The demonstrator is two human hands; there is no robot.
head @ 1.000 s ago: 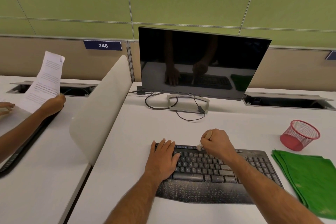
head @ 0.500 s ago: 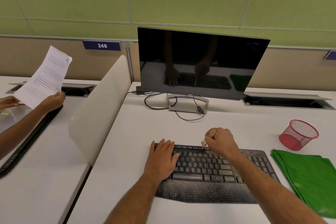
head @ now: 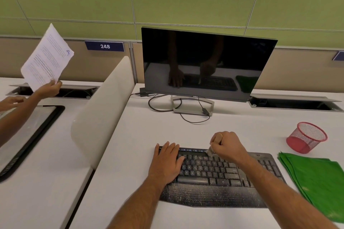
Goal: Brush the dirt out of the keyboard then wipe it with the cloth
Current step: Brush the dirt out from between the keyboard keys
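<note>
Black dusty keyboard — left hand flat on it, right hand gripping brush.

A dark monitor stands at centre frame. A red mesh cup sits at right, and printed paper is held up at upper left.

Black keyboard speckled with pale dust, blue strip along top row; green cloth; red mesh basket; black monitor on grey stand; white desk; green wall panels above beige band; white printed paper
</note>
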